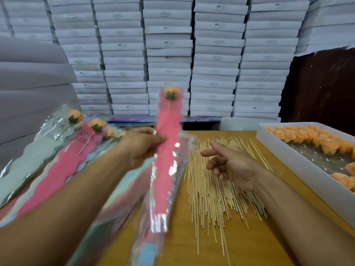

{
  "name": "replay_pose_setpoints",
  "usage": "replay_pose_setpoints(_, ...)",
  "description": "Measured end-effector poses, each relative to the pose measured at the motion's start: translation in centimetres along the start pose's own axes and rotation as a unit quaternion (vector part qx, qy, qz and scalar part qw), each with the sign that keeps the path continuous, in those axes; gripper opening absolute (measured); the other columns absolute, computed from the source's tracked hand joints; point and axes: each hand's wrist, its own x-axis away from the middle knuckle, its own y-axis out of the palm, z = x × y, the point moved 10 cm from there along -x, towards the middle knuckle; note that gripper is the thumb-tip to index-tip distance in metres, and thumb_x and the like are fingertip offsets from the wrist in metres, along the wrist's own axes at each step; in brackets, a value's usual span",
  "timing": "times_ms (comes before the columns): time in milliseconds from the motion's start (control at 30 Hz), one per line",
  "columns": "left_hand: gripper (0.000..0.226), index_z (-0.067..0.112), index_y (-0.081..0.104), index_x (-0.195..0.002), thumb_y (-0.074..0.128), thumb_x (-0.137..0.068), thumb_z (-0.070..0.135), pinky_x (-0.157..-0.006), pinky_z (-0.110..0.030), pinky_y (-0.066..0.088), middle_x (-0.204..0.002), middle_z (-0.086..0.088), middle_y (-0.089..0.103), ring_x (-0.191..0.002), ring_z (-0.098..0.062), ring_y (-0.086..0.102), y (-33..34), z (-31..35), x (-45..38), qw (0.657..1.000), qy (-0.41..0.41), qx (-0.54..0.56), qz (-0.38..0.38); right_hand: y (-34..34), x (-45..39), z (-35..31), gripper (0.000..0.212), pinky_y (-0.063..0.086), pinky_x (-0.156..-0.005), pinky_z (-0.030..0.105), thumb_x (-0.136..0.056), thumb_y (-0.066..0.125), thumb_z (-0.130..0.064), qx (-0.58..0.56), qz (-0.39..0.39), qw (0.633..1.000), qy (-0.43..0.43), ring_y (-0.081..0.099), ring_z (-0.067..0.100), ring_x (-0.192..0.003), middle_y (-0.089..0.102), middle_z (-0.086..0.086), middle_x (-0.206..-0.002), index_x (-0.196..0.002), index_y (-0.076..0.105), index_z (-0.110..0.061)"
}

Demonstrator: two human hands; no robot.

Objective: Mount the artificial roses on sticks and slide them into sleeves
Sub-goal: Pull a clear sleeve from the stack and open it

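Finished roses: at the far left we see sleeved roses [76,131] lying fanned out in pale green, pink and blue wrappers, orange heads pointing away, lettering on two of them.
Left hand: our left hand [142,145] pinches a pink sleeve [167,143] at its edge, fingers curled round it, a ring on one finger; the view here is blurred.
Rose in hand: an orange rose [171,92] on its stick sits inside that sleeve near the top, held tilted above the table with the head farthest from us.
Loose sleeves: beneath the held one we see a stack of clear and coloured sleeves [153,223] running toward the near edge.
Sticks: a pile of thin wooden sticks [211,189] spreads over the wooden table [249,242], just right of the sleeves.
Right hand: our right hand [232,166] hovers over the sticks holding nothing, forefinger and thumb stretched toward the sleeve, the other fingers loosely curled.
Tray: at the far right a white tray [299,162] holds loose orange rose heads [307,137] along its far and right sides.
Background: stacked white boxes [211,54] fill the wall behind.
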Motion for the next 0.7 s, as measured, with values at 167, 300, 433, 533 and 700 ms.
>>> replay_pose_setpoints(167,0.016,0.011,0.059,-0.086,0.071,-0.086,0.002,-0.064,-0.031,0.058,-0.082,-0.009,0.071,-0.066,-0.017,0.069,-11.2,3.5,-3.6,0.987,0.001,-0.106,0.121,0.1,0.0,0.5,0.038,0.045,-0.045,0.025,-0.098,0.061,-0.041,0.04,-0.008,0.999,0.016,0.058,0.014,-0.056,0.069,0.008,-0.074,-0.113,0.07,-0.007)
replay_pose_setpoints(300,0.02,0.013,0.057,-0.077,0.068,-0.09,0.002,-0.043,-0.021,0.046,-0.075,-0.01,0.06,-0.056,-0.018,0.054,-19.2,3.0,-4.7,0.959,-0.029,-0.189,0.21,0.2,0.0,0.7,0.032,0.044,-0.046,0.025,-0.099,0.06,-0.036,0.068,-0.016,0.997,0.02,0.058,0.014,-0.056,0.07,0.008,-0.075,-0.113,0.07,-0.009)
replay_pose_setpoints(433,0.021,0.014,0.06,-0.076,0.073,-0.085,0.0,-0.04,-0.02,0.037,-0.067,-0.01,0.049,-0.048,-0.021,0.043,-24.0,2.2,-4.1,0.92,-0.052,-0.268,0.281,0.2,-0.1,0.8,0.03,0.044,-0.046,0.025,-0.099,0.06,-0.035,0.083,-0.016,0.996,0.019,0.058,0.014,-0.056,0.069,0.007,-0.074,-0.112,0.07,-0.01)
replay_pose_setpoints(533,0.016,0.009,0.064,-0.078,0.076,-0.082,-0.002,-0.055,-0.027,0.038,-0.072,-0.01,0.053,-0.06,-0.022,0.043,-25.5,1.9,-4.0,0.909,-0.045,-0.292,0.295,0.1,-0.2,1.0,0.03,0.043,-0.046,0.025,-0.099,0.06,-0.035,0.092,-0.015,0.995,0.022,0.057,0.013,-0.055,0.069,0.007,-0.073,-0.113,0.07,-0.011)
replay_pose_setpoints(700,0.014,0.002,0.071,-0.088,0.081,-0.079,0.004,-0.057,-0.029,0.043,-0.077,-0.012,0.062,-0.063,-0.025,0.051,-26.7,2.0,-3.9,0.881,-0.029,-0.345,0.321,0.1,-0.3,1.1,0.029,0.043,-0.045,0.024,-0.099,0.06,-0.034,0.096,-0.016,0.995,0.021,0.057,0.013,-0.055,0.068,0.008,-0.073,-0.115,0.069,-0.011)
